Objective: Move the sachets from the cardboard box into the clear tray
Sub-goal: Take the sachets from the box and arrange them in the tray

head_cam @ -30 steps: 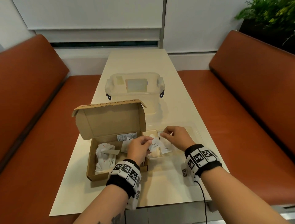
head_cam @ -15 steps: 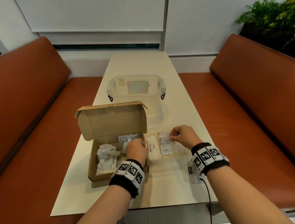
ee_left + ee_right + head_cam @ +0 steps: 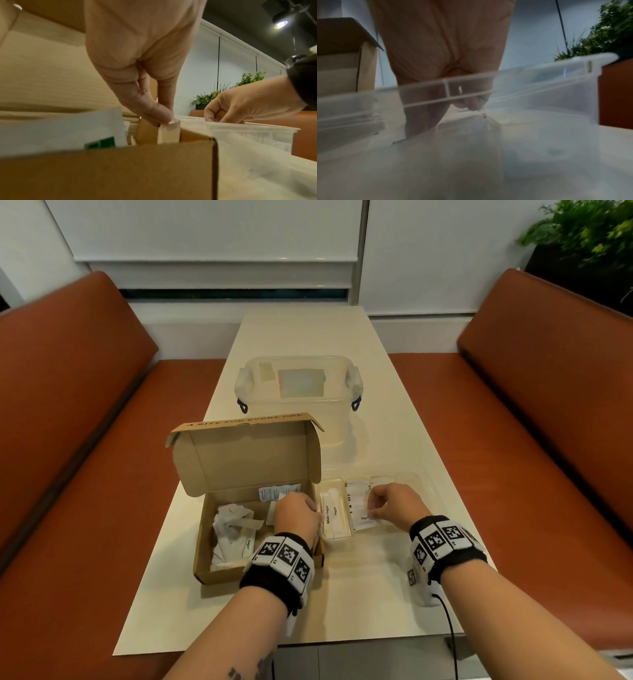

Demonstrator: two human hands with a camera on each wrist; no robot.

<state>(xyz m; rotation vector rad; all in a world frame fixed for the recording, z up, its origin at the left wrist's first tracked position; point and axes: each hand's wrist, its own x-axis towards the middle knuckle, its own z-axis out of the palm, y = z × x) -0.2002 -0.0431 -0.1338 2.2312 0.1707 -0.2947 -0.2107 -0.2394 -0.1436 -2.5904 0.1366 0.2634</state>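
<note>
The open cardboard box [image 3: 219, 575] sits at the table's left with several white sachets [image 3: 233, 529] heaped inside. Touching its right side is the clear tray [image 3: 428, 484], with white sugar sachets [image 3: 332, 515] in its left compartment and pepper sachets [image 3: 358, 501] in the middle one. My left hand [image 3: 308, 508] is inside the box at its right wall; thumb and finger [image 3: 167, 120] pinch the top of a tan packet [image 3: 169, 134] standing upright. My right hand [image 3: 380, 510] reaches down into the tray, fingers curled and pinching a white sachet [image 3: 481, 121], blurred through the tray wall.
The box's lid [image 3: 246, 457] stands upright at the back. Behind it is a lidded clear plastic container [image 3: 298, 392]. Orange benches [image 3: 68, 440] flank the table on both sides, and a plant [image 3: 582, 234] stands at the far right. The table's near edge [image 3: 308, 642] is close to me.
My left hand left the tray, where the white sachet it held now lies, and moved back into the box. My right hand shifted slightly toward me inside the tray.
</note>
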